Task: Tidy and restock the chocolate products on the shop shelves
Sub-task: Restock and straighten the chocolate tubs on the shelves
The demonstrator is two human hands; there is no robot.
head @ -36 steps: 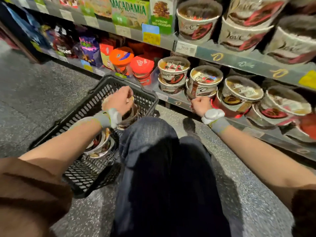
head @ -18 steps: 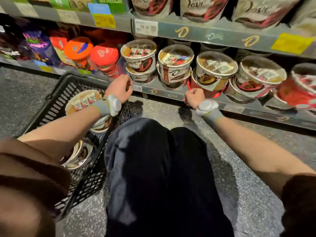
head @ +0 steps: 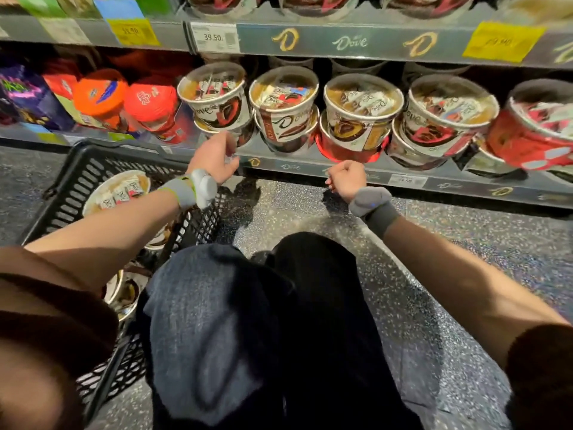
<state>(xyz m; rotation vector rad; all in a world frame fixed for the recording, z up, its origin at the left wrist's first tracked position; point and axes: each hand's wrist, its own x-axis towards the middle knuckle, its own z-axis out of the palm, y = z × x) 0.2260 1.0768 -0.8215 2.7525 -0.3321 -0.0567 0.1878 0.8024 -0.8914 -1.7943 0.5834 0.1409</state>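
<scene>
Several Dove chocolate tubs stand stacked in twos along the low shelf (head: 291,166). The leftmost stack (head: 217,97) sits just above my left hand (head: 213,159), which reaches to the shelf lip with loose fingers near the lower tub and holds nothing I can see. My right hand (head: 346,179) is a closed fist, empty, in front of the shelf edge below the red-based stack (head: 361,113). A black basket (head: 77,178) on the floor at my left holds another Dove tub (head: 119,190) and more tubs (head: 124,293) lower down, partly hidden by my left arm.
Orange (head: 99,96) and red (head: 150,100) lidded jars and a purple bag (head: 21,94) fill the shelf's left part. A red tub (head: 533,135) stands at the far right. An upper shelf (head: 350,41) carries price tags. My knees (head: 248,321) are over speckled floor.
My left hand has left the tub in the basket and come up to the shelf edge under the leftmost stack. The right fist has stayed at the shelf edge. The view has shifted right.
</scene>
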